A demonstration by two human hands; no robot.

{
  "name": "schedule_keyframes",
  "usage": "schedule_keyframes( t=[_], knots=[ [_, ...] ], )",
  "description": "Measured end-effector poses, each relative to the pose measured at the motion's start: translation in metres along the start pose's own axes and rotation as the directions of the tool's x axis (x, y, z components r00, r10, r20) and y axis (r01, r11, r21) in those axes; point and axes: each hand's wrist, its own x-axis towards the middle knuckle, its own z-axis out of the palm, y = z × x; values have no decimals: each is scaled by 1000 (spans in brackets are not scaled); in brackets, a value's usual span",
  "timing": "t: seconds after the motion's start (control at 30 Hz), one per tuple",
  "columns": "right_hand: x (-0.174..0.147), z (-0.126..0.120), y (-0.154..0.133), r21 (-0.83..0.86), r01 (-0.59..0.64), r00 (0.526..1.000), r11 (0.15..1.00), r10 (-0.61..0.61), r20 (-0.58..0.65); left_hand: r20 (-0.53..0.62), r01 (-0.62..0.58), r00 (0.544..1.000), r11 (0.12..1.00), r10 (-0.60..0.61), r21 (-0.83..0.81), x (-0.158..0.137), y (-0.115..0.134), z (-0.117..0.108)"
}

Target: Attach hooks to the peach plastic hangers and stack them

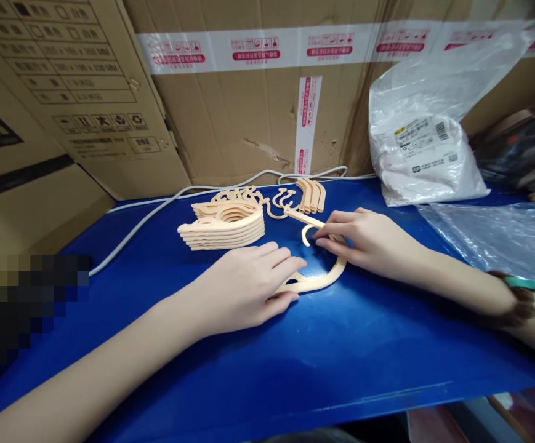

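Observation:
A cream plastic folding hanger point(320, 283) lies low over the blue table between my hands. My left hand point(253, 283) is closed around its left end, thumb below and fingers above. My right hand point(359, 237) pinches its other side, near a curved hook point(305, 235) and a straight arm point(305, 217) that slants out to the upper left. The joint under my right fingers is hidden. Just beyond my left hand sits a neat stack of curved hanger parts point(223, 234). Loose hooks point(239, 194) lie behind it, and several short arm pieces point(311, 195) lie side by side further right.
Cardboard boxes point(249, 123) wall off the back and left of the blue table point(267, 369). A white cable point(142, 231) runs along the back. At right stand a filled plastic bag point(424, 154) with a label and a flat clear bag point(502, 237).

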Motion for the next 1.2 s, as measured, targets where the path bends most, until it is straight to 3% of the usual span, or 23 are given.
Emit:
schedule_keyframes(
  t=[0.6,0.77,0.93,1.2],
  knots=[
    [-2,-11,-3,-37,55,987,998,-49,153,-107,86,991,994,-79,64,0,-4,6],
    [-4,-14,-4,87,146,960,985,-163,230,-63,116,992,992,-113,43,0,-6,9],
    [-6,-16,-14,139,146,948,979,-179,264,1,155,988,987,-155,-28,1,-5,6],
    [-8,-10,-21,202,187,947,961,-232,224,51,234,972,967,-230,-98,1,-3,6]
  ],
)
